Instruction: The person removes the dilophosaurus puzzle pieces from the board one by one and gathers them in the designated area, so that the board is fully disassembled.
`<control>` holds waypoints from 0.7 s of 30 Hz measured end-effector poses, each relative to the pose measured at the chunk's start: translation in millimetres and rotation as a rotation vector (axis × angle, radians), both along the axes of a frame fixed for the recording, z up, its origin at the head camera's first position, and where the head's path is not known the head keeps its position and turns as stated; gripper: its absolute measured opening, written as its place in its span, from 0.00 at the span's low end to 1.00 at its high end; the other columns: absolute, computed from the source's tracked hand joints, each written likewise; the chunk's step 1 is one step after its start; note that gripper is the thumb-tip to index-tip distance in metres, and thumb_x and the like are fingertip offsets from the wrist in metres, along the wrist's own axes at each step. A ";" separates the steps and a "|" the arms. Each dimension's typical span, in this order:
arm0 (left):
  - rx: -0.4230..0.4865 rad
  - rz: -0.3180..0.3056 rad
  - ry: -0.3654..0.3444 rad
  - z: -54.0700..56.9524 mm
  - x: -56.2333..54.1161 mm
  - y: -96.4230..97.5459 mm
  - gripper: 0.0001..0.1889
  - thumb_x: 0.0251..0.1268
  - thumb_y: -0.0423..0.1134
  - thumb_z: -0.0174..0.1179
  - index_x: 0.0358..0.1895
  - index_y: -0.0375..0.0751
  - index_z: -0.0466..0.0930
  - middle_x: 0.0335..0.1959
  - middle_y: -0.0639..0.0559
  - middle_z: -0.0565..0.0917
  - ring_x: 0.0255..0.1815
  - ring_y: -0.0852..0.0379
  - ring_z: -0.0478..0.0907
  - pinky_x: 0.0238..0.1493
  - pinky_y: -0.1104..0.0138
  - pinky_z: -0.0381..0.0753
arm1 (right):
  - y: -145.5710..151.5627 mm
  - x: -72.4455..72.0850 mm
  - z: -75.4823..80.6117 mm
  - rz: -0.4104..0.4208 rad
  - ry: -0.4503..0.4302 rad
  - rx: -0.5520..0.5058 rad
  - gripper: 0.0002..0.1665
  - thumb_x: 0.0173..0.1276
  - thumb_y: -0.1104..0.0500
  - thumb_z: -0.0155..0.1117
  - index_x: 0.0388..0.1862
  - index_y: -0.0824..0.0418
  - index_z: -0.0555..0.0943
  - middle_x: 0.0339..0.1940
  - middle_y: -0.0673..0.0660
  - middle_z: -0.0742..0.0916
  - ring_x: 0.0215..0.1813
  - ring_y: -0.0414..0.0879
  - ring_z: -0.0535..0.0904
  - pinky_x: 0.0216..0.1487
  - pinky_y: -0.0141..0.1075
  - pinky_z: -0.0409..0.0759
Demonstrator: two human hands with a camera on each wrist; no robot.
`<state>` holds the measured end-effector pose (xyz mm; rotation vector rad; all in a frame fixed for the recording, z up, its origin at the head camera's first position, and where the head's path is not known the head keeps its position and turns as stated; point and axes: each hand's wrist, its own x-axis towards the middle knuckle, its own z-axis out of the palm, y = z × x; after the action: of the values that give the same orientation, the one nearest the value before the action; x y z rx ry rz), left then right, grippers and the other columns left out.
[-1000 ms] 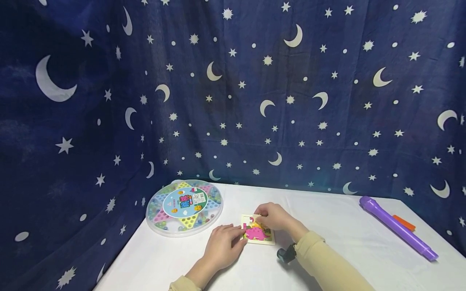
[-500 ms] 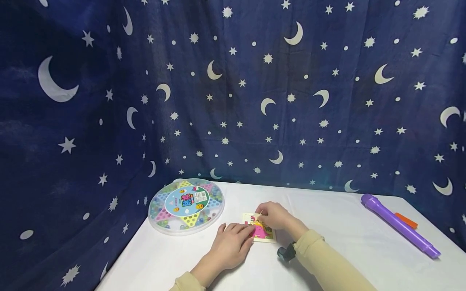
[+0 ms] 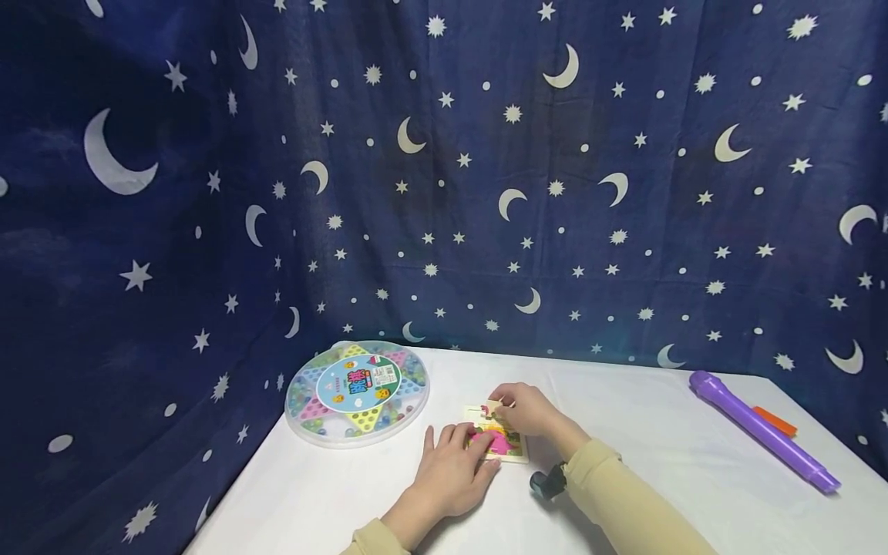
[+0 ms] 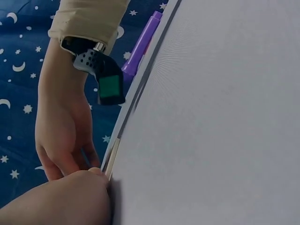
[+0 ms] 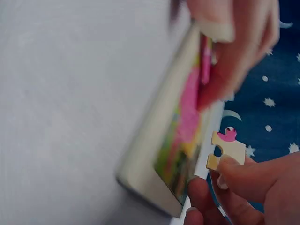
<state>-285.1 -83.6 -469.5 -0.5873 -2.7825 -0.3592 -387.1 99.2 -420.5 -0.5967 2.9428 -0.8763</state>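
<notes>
A small square puzzle board (image 3: 509,451) with a pink picture lies on the white table (image 3: 652,478). My left hand (image 3: 475,441) rests flat on the board's left part, its straight fingers (image 5: 225,56) pressing the pink picture. At the board's far edge my right hand (image 3: 501,407) pinches a loose puzzle piece (image 5: 228,147), cream with a pink spot, just off the board (image 5: 178,154). The piece (image 3: 493,406) shows small between fingers and thumb in the head view. The left wrist view shows the right hand (image 4: 61,136) and its wrist camera (image 4: 105,79) beside the board's edge.
A round clear game case (image 3: 357,391) full of marbles sits at the table's back left. A long purple tube (image 3: 763,432) and an orange item (image 3: 775,422) lie along the right edge. Dark blue star-and-moon cloth (image 3: 444,193) hangs behind and to the left.
My left hand has slid right, from beside the board onto its pink picture. The right hand has stayed at the board's far edge with the piece.
</notes>
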 end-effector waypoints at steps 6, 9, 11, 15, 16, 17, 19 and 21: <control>0.039 0.006 0.063 -5.0 -3.6 -4.2 0.20 0.79 0.54 0.51 0.67 0.61 0.80 0.60 0.52 0.79 0.66 0.46 0.71 0.66 0.31 0.61 | 27.7 -5.7 7.1 -0.061 0.037 -0.013 0.06 0.69 0.62 0.68 0.44 0.58 0.86 0.36 0.52 0.85 0.40 0.48 0.80 0.46 0.48 0.81; 0.077 0.014 0.116 -6.1 -4.9 -8.2 0.17 0.77 0.51 0.55 0.62 0.59 0.84 0.55 0.55 0.83 0.62 0.48 0.75 0.64 0.32 0.64 | 47.4 -8.5 8.8 -0.088 0.062 -0.022 0.06 0.68 0.61 0.70 0.42 0.59 0.86 0.33 0.51 0.84 0.38 0.47 0.79 0.43 0.47 0.80; 0.112 0.013 0.134 -5.4 -4.9 -9.7 0.16 0.75 0.51 0.58 0.59 0.55 0.85 0.54 0.56 0.84 0.61 0.48 0.76 0.64 0.32 0.65 | 60.9 -8.6 9.9 -0.100 0.064 -0.037 0.06 0.67 0.60 0.71 0.41 0.59 0.86 0.33 0.51 0.85 0.38 0.47 0.80 0.42 0.47 0.79; 0.171 0.007 0.142 -5.0 -6.0 -10.1 0.16 0.71 0.50 0.63 0.56 0.50 0.86 0.53 0.55 0.86 0.59 0.48 0.78 0.64 0.33 0.66 | 85.4 -6.0 10.9 -0.145 0.058 -0.065 0.06 0.66 0.59 0.71 0.41 0.58 0.87 0.37 0.54 0.88 0.40 0.50 0.83 0.41 0.47 0.81; 0.183 0.004 0.143 -5.4 -6.5 -9.7 0.16 0.70 0.50 0.64 0.56 0.50 0.86 0.53 0.55 0.86 0.59 0.48 0.78 0.64 0.33 0.65 | 91.4 -5.7 10.2 -0.155 0.049 -0.073 0.07 0.66 0.59 0.71 0.42 0.59 0.87 0.36 0.55 0.88 0.39 0.50 0.84 0.39 0.46 0.81; 0.193 0.001 0.145 -5.7 -6.8 -9.3 0.16 0.70 0.50 0.64 0.55 0.50 0.86 0.53 0.55 0.86 0.59 0.48 0.78 0.64 0.33 0.65 | 97.5 -6.3 8.6 -0.173 0.038 -0.081 0.08 0.67 0.59 0.71 0.43 0.59 0.87 0.35 0.56 0.88 0.38 0.50 0.84 0.37 0.44 0.81; 0.210 -0.007 0.149 -6.4 -7.4 -8.2 0.16 0.69 0.50 0.65 0.55 0.49 0.87 0.53 0.56 0.86 0.59 0.48 0.79 0.64 0.33 0.65 | 109.1 -7.1 5.3 -0.219 0.004 -0.092 0.09 0.67 0.58 0.71 0.44 0.60 0.87 0.33 0.55 0.88 0.34 0.48 0.83 0.33 0.41 0.81; 0.223 -0.015 0.150 -7.0 -7.7 -6.7 0.16 0.69 0.50 0.65 0.55 0.49 0.87 0.54 0.55 0.86 0.59 0.49 0.79 0.64 0.32 0.65 | 119.8 -7.6 1.6 -0.255 -0.034 -0.098 0.10 0.68 0.58 0.70 0.46 0.61 0.87 0.31 0.55 0.87 0.30 0.47 0.82 0.30 0.39 0.80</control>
<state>-292.8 -90.3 -476.5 -0.5572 -2.5517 -0.5938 -394.7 219.0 -418.9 -0.2069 3.0035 -1.0446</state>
